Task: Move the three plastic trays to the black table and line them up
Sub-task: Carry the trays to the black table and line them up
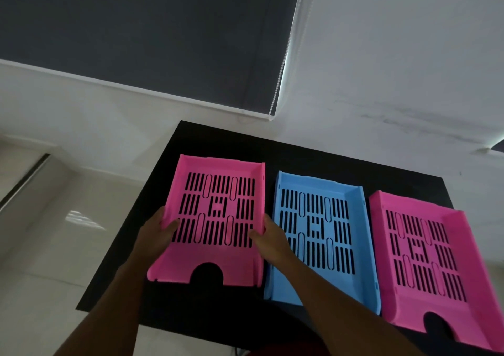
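Note:
Three slotted plastic trays lie side by side on the black table [300, 148]. The left pink tray [218, 265] is held at both long sides: my left hand [156, 233] grips its left wall and my right hand [271, 242] grips its right wall, thumbs inside the tray. A blue tray [319, 216] sits in the middle, partly covered by my right forearm. The right pink tray [425, 249] lies at the table's right end and reaches past the front edge of the table.
A white wall stands behind the table, with a dark roller blind [152, 33] and its bead chain [286, 55] above. Pale tiled floor [54, 233] lies to the left of the table.

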